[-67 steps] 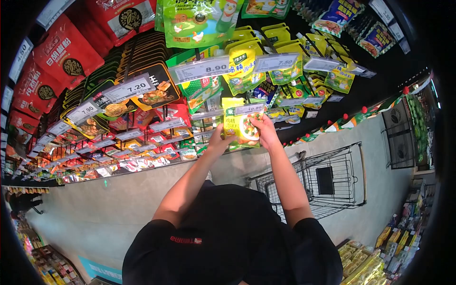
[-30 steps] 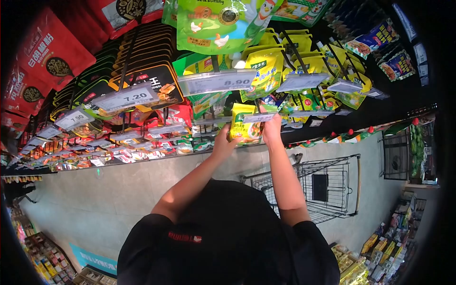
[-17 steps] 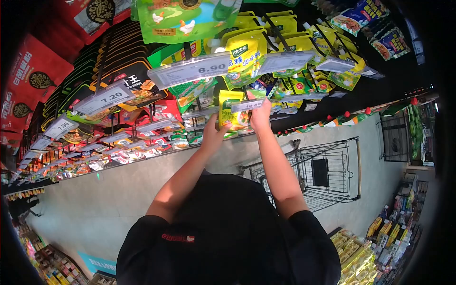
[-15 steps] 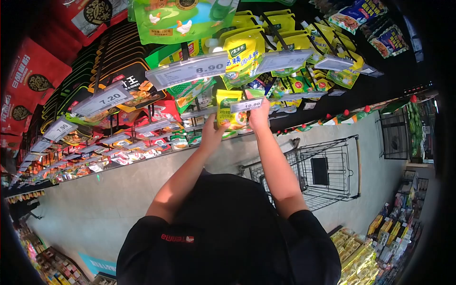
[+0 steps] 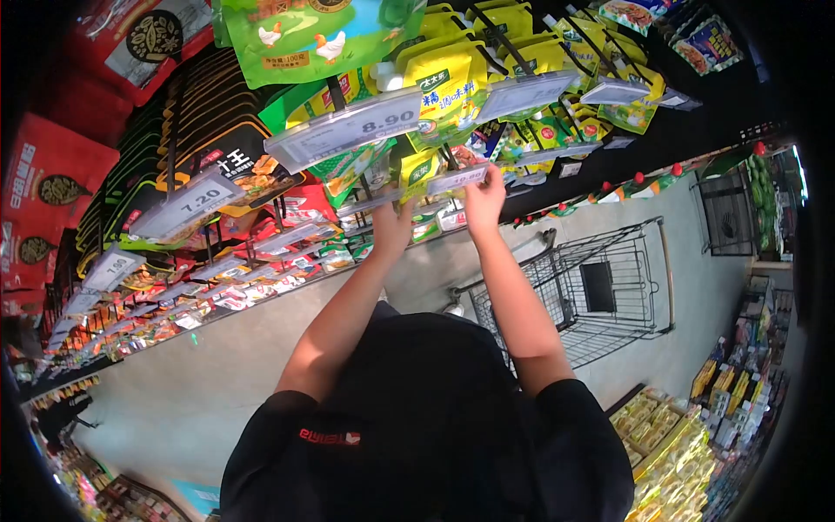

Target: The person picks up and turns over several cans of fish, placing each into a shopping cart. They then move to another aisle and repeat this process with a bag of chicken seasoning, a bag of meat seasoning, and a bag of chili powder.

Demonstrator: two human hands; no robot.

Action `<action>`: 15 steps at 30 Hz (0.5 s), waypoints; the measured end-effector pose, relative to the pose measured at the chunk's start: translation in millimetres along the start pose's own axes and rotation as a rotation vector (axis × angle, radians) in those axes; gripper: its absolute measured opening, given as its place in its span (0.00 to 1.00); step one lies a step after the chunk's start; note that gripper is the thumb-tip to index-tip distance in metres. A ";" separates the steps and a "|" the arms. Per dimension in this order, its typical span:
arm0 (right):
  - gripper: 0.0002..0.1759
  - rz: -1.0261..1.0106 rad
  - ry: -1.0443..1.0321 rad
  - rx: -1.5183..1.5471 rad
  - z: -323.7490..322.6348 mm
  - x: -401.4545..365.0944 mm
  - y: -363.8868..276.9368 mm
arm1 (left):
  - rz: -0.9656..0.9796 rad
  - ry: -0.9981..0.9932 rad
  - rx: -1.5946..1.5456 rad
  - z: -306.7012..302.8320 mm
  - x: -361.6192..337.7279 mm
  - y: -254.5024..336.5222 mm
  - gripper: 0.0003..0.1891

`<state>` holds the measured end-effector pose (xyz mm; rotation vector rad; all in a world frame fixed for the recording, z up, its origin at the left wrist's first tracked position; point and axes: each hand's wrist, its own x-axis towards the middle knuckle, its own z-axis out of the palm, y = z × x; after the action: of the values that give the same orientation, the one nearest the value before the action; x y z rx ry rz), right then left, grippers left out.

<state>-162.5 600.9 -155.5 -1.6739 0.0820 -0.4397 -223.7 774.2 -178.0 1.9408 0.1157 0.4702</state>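
Observation:
A yellow-and-green seasoning packet point(image 5: 419, 168) hangs on a rack hook, partly behind a price tag point(image 5: 457, 179) that reads about 10.80. My right hand point(image 5: 485, 204) has its fingers and thumb closed on the right end of that tag. Just below and left of the packet is my left hand point(image 5: 394, 224), its fingers pointing up and apart, with nothing visible in it. Larger yellow seasoning pouches point(image 5: 442, 87) hang directly above. Another price tag point(image 5: 348, 129), marked 8.90, juts out over my left hand.
Dark sauce packets point(image 5: 230, 165) and red pouches point(image 5: 56, 178) fill the rack to the left. A wire shopping cart point(image 5: 600, 283) stands on the grey floor point(image 5: 252, 348) to my right. Yellow boxed goods point(image 5: 674, 444) are stacked at the lower right.
My left hand has come off the yellow packet and dropped slightly to the left. The packet now sits higher behind the tag, and my right hand has shifted onto the tag's end.

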 end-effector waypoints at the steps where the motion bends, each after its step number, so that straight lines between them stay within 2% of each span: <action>1: 0.20 0.063 0.037 0.052 -10.7 -15.3 -6.0 | 0.055 -0.007 0.013 -0.7 6.4 -1.9 0.19; 2: 0.16 0.105 0.053 -0.071 -24.6 -27.0 -0.7 | 0.061 -0.025 0.013 -0.9 11.2 -2.7 0.19; 3: 0.14 0.138 0.073 -0.052 -42.3 -42.3 15.3 | 0.038 -0.031 0.005 -0.4 14.4 -3.5 0.20; 4: 0.14 0.115 0.073 -0.142 -63.0 -59.4 28.2 | 0.013 -0.038 -0.002 -0.4 16.0 -4.5 0.21; 5: 0.14 0.179 0.103 -0.143 -80.0 -77.7 30.9 | 0.014 -0.056 0.000 -0.3 16.6 -8.1 0.21; 6: 0.14 0.220 0.175 -0.243 -97.2 -97.8 34.8 | 0.084 -0.039 0.052 -0.4 15.4 -14.5 0.21; 8: 0.16 0.176 0.292 -0.629 -144.8 -143.3 74.4 | 0.161 -0.042 0.115 -6.4 9.6 -19.1 0.22; 9: 0.20 0.073 0.291 -0.875 -169.2 -167.6 89.0 | 0.176 -0.059 0.033 -12.3 1.5 -14.8 0.20; 10: 0.26 0.129 0.313 -1.038 -190.1 -196.3 105.9 | 0.188 -0.080 -0.047 -18.6 -9.7 -11.8 0.19; 11: 0.31 0.325 0.282 -1.151 -200.5 -220.9 96.9 | 0.016 -0.179 -0.118 -18.2 -30.8 -30.6 0.17; 12: 0.36 0.396 0.233 -1.333 -216.0 -253.8 111.1 | 0.017 -0.203 -0.108 -30.5 -41.3 -26.1 0.17; 13: 0.40 0.662 0.122 -1.339 -222.0 -279.2 106.5 | 0.075 -0.341 -0.196 -45.0 -51.0 -12.3 0.16; 14: 0.40 0.680 0.124 -1.340 -227.8 -308.3 106.0 | 0.131 -0.472 -0.291 -56.1 -63.0 -3.7 0.14; 15: 0.42 0.753 -0.022 -1.341 -232.8 -333.1 106.6 | 0.128 -0.480 -0.294 -64.2 -77.2 -9.1 0.14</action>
<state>-525.9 466.3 -317.8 -2.7177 1.1544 0.3303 -317.4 810.7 -185.4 1.7235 -0.3688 0.0860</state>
